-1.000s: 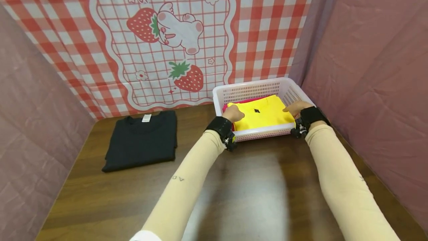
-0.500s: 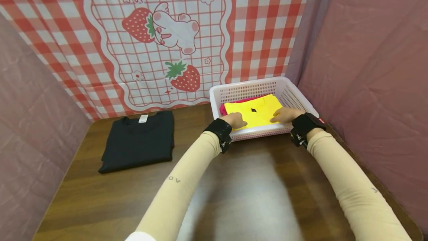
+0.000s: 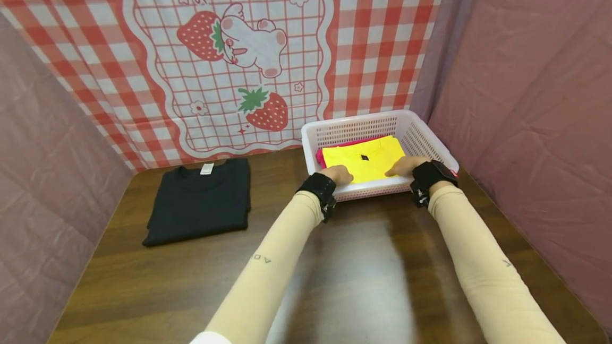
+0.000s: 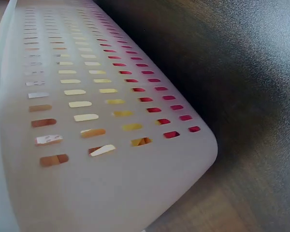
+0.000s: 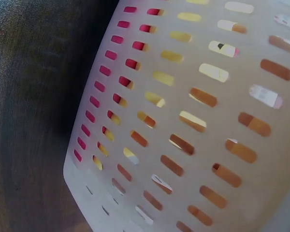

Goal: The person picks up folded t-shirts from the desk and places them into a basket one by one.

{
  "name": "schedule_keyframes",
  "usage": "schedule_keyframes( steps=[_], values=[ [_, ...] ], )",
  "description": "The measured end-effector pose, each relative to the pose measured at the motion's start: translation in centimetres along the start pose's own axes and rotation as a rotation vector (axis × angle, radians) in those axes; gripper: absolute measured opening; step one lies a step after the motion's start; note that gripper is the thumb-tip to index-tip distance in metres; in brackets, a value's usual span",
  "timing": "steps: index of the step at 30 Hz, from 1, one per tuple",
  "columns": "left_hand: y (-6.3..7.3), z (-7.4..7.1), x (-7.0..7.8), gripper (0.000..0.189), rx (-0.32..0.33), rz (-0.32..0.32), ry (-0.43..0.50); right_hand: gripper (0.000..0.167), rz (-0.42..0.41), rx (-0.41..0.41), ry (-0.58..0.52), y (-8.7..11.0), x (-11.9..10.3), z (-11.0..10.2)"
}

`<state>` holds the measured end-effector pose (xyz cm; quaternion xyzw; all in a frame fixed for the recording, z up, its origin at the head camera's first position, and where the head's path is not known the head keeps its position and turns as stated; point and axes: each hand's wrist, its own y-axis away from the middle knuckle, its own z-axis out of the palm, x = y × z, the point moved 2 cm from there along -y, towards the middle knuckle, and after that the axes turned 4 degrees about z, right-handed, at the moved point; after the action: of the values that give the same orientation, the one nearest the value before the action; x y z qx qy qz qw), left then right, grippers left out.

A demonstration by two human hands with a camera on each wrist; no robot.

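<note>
A folded yellow T-shirt (image 3: pixel 365 159) with a small dark label lies in a white plastic basket (image 3: pixel 354 121), on top of folded magenta cloth (image 3: pixel 320 157). My left hand (image 3: pixel 338 174) reaches over the basket's near rim at the shirt's front left corner. At the front right part of the shirt is my right hand (image 3: pixel 407 165), its thumb on the yellow cloth. The other fingers of both hands are hidden behind the rim. In both wrist views the basket's slotted wall (image 4: pixel 101 179) fills much of the picture, with yellow and magenta showing through the slots.
A folded black T-shirt (image 3: pixel 198 203) with a white neck label lies on the left of the wooden table (image 3: pixel 354 280). Behind the table hangs a checked strawberry cloth (image 3: pixel 382 41). Pink drapes (image 3: pixel 526 94) stand on both sides, the right one close to the basket.
Both hands have come from the yellow T-shirt's sides to its near edge, closer together. The right hand's spread fingers have dropped out of sight. The shirt and basket stay in place.
</note>
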<state>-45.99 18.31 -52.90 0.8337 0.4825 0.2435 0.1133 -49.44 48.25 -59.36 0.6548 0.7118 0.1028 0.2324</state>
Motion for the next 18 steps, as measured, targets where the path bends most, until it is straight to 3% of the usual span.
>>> schedule_keyframes(
  steps=[4,8,11,15,16,18],
  values=[
    [1.5,-0.5,0.2,0.05,-0.001,0.011,0.028,0.091,0.049,-0.035,0.038,3.8,-3.7,-1.6],
    [-0.1,0.3,-0.2,0.045,0.034,-0.003,0.026,0.083,0.041,-0.072,0.04,7.1,-6.5,-3.3],
    [-1.0,0.8,-0.4,0.043,0.075,-0.017,0.027,0.085,0.047,-0.066,0.035,6.7,-6.2,-3.5],
    [-0.5,0.4,-0.3,0.047,0.074,-0.011,0.035,0.083,0.061,-0.018,0.017,4.8,-4.7,-3.0],
    [-0.6,0.3,-0.2,0.045,0.112,0.014,0.01,0.079,0.071,-0.023,0.0,4.9,-4.8,-3.1],
    [-0.4,0.0,-0.2,0.047,0.108,0.039,0.02,0.075,0.099,0.018,-0.011,5.4,-5.3,-3.2]
  ],
)
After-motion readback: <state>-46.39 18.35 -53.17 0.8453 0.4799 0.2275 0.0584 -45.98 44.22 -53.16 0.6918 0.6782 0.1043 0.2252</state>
